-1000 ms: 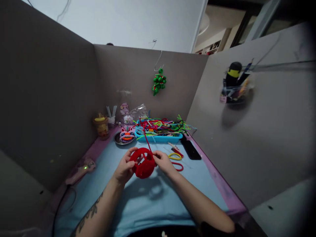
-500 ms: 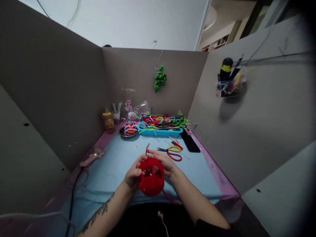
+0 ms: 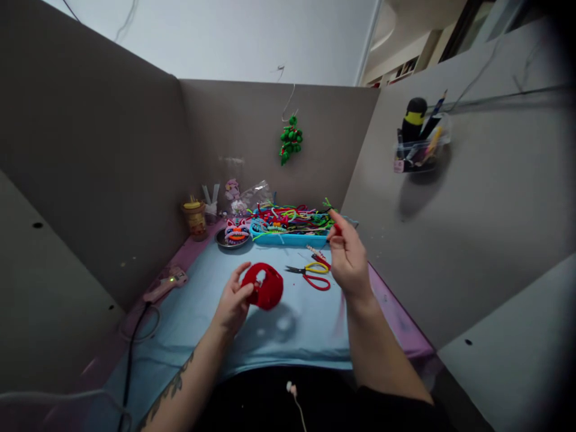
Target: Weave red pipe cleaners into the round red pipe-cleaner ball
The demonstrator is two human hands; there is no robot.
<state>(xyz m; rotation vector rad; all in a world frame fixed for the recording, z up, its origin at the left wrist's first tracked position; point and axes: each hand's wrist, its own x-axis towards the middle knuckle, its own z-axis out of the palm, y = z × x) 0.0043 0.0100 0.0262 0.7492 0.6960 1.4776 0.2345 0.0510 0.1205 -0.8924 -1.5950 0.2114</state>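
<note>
The left hand [image 3: 233, 300] grips a round, fuzzy red openwork piece [image 3: 270, 291] at its left side, the thumb across the near face and the fingers behind. The piece is held up above the light blue cloth [image 3: 202, 324], near the middle of the work surface, its shadow falling on the cloth just below.

The right hand [image 3: 350, 261] is raised well apart from it, in front of the right end of a blue tray [image 3: 290, 239]. Its thumb and forefinger are closed on a red strand [image 3: 337, 228]; the length hanging below is blurred, so I cannot tell whether it joins the red piece.

Between the two hands, scissors [image 3: 305, 271] lie open on the cloth, one handle loop yellow and the other red, their blades pointing left. The tray is heaped with many-coloured fuzzy stems [image 3: 297, 217]. Just left of it, a lion-head ornament [image 3: 237, 233] in pink, orange and blue sits in a round metal dish [image 3: 220, 239]. A brown cup [image 3: 195, 222] stands farther left, near the partition. At the left edge of the cloth lies a pink corded tool [image 3: 164, 287] with a small light glowing. A green bunch [image 3: 291, 141] hangs from a wire on the back partition.
</note>
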